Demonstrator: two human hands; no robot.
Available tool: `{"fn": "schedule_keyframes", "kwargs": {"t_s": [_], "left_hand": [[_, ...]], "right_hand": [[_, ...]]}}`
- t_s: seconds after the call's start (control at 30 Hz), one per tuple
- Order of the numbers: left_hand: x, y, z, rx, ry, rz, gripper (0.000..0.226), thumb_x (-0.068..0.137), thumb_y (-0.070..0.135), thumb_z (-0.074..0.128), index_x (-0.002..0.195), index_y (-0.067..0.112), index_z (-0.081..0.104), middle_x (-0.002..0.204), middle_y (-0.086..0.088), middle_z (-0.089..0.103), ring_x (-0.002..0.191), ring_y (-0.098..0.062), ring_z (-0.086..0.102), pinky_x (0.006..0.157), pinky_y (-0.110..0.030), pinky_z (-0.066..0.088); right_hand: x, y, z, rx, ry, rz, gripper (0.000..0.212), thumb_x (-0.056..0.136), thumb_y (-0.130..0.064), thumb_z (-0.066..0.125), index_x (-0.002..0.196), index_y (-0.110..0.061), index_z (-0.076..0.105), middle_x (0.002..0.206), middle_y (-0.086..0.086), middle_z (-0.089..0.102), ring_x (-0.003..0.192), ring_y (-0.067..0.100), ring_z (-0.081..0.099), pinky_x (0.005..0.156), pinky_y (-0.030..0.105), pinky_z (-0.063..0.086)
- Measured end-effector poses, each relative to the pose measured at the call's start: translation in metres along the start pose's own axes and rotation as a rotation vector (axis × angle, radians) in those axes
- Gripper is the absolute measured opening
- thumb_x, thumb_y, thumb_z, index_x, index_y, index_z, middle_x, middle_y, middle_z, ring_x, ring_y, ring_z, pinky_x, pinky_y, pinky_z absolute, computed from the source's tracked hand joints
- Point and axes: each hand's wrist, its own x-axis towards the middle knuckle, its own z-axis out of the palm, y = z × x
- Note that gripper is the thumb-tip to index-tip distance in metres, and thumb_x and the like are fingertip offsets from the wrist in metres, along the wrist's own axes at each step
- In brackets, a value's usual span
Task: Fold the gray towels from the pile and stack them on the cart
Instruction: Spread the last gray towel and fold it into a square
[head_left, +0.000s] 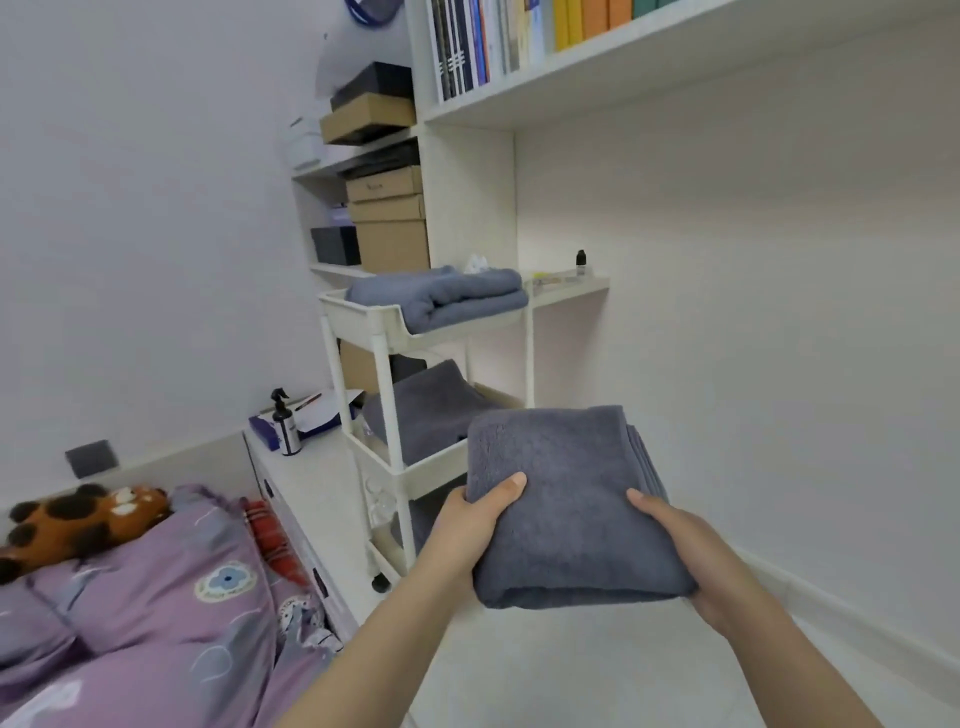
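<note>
A folded gray towel (566, 499) was held in the air in a two-handed grip, just in front of the white cart (384, 364).

The left hand (467, 530) was clamped on the towel's left edge, thumb laid on top and fingers hidden beneath; the right hand (691, 551) was clamped on the right edge in the same way. The towel was kept flat, its rounded fold turned toward the person. Behind it, the cart's middle tier was seen to carry a darker gray towel (431, 410), and a loosely folded blue-gray towel (441, 293) was laid on the top tier. To the left, a spray bottle (284, 423) was stood on a low white desk (306, 483) beside a bed with a purple cover (156, 597) and a plush toy (78, 519). Boxes and books were kept on shelves above.
</note>
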Motion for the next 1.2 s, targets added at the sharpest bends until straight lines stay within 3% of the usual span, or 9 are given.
{"fn": "schedule_keyframes", "kwargs": {"t_s": [0.2,0.27,0.37,0.5,0.73,0.83,0.97,1.1,1.2], "left_hand": [[0.018,0.101,-0.012,0.013,-0.039,0.139,0.058,0.076,0.044,0.075,0.121,0.014,0.053,0.113,-0.006,0.066,0.098,-0.025,0.066,0.088,-0.041,0.054],[0.025,0.139,-0.017,0.022,-0.04,0.211,0.061,0.075,0.042,0.076,0.124,0.012,0.054,0.114,-0.007,0.067,0.099,-0.026,0.066,0.088,-0.042,0.054],[0.039,0.188,-0.025,0.031,0.01,0.318,0.074,0.07,0.043,0.08,0.129,0.009,0.05,0.116,-0.01,0.064,0.1,-0.029,0.065,0.089,-0.044,0.054],[0.072,0.231,-0.045,0.001,0.129,0.385,0.082,0.065,0.043,0.082,0.13,0.006,0.048,0.119,-0.012,0.063,0.098,-0.029,0.065,0.084,-0.043,0.056],[0.127,0.247,-0.076,-0.175,0.358,0.4,0.073,0.079,0.041,0.072,0.134,0.005,0.041,0.126,-0.012,0.058,0.108,-0.029,0.059,0.072,-0.029,0.048],[0.141,0.249,-0.074,-0.126,0.42,0.358,0.079,0.087,0.043,0.063,0.145,0.007,0.021,0.138,-0.013,0.047,0.122,-0.033,0.049,0.083,-0.032,0.04],[0.157,0.252,-0.073,0.087,0.424,0.231,0.096,0.087,0.051,0.058,0.15,0.029,-0.012,0.15,-0.019,0.027,0.127,-0.041,0.041,0.1,-0.045,0.043],[0.166,0.245,-0.083,0.25,0.351,0.195,0.086,0.083,0.057,0.06,0.148,0.044,0.006,0.152,-0.016,0.014,0.127,-0.042,0.037,0.075,-0.045,0.056],[0.161,0.246,-0.086,0.372,0.373,0.234,0.079,0.085,0.057,0.057,0.15,0.038,0.015,0.153,-0.012,0.004,0.13,-0.04,0.03,0.079,-0.041,0.05]], "right_hand": [[0.01,-0.101,0.023,-0.007,-0.03,-0.195,0.022,0.087,-0.03,0.058,0.094,-0.011,0.069,0.088,0.007,0.073,0.084,0.024,0.065,0.071,0.035,0.048],[0.016,-0.135,0.033,0.011,-0.063,-0.291,0.021,0.087,-0.029,0.057,0.096,-0.014,0.068,0.09,0.005,0.073,0.087,0.022,0.065,0.076,0.036,0.047],[0.031,-0.176,0.049,0.046,-0.102,-0.368,0.023,0.086,-0.03,0.057,0.102,-0.017,0.066,0.1,0.004,0.071,0.094,0.021,0.064,0.084,0.036,0.046],[0.064,-0.22,0.085,0.016,-0.146,-0.44,0.025,0.085,-0.036,0.056,0.102,-0.02,0.065,0.101,0.001,0.07,0.094,0.018,0.063,0.076,0.031,0.047],[0.134,-0.258,0.143,0.089,-0.216,-0.495,0.007,0.086,-0.021,0.06,0.086,-0.014,0.063,0.083,0.001,0.059,0.081,0.015,0.054,0.07,0.029,0.048],[0.159,-0.261,0.156,0.102,-0.186,-0.563,0.013,0.088,-0.011,0.059,0.1,-0.011,0.065,0.097,0.006,0.065,0.091,0.02,0.06,0.081,0.032,0.053],[0.204,-0.253,0.168,0.041,-0.037,-0.549,0.015,0.086,-0.021,0.064,0.1,-0.018,0.07,0.107,0.006,0.069,0.1,0.023,0.063,0.092,0.041,0.052],[0.221,-0.234,0.171,-0.205,0.076,-0.524,0.013,0.09,-0.031,0.055,0.087,-0.023,0.065,0.106,0.003,0.067,0.1,0.023,0.062,0.096,0.04,0.048],[0.221,-0.233,0.175,-0.258,0.133,-0.565,0.018,0.093,-0.029,0.049,0.095,-0.019,0.064,0.104,0.004,0.063,0.098,0.021,0.057,0.093,0.033,0.046]]}}
